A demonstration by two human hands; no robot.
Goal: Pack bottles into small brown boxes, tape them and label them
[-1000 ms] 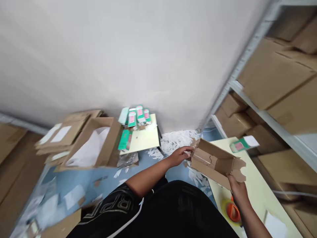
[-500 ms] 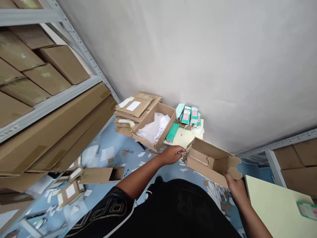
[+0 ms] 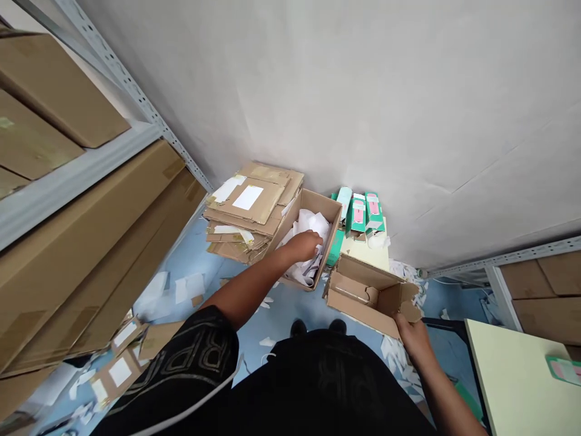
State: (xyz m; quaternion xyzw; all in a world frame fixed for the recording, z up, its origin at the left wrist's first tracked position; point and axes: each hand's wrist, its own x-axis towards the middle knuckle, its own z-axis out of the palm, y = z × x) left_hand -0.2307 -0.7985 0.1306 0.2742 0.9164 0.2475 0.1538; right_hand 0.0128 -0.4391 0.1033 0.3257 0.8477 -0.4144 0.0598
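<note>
My right hand (image 3: 412, 335) grips the near corner of a small open cardboard box (image 3: 363, 293) and holds it up over the floor. My left hand (image 3: 303, 245) reaches down into a larger open carton (image 3: 333, 219) on the floor and rests on the white crumpled paper (image 3: 313, 223) inside it, fingers curled over the paper. The two boxes sit close together, the small one to the right of the carton.
A stack of flattened cardboard boxes (image 3: 249, 206) lies left of the carton. Green and pink product boxes (image 3: 361, 212) stand against the wall on a pale board. Metal shelving with big cartons (image 3: 82, 230) fills the left. A pale yellow table (image 3: 521, 375) is at lower right. Paper scraps litter the blue floor.
My left hand let go of the small box's far edge and moved left into the carton of white paper. The view swung left and down; the right hand still holds the small box.
</note>
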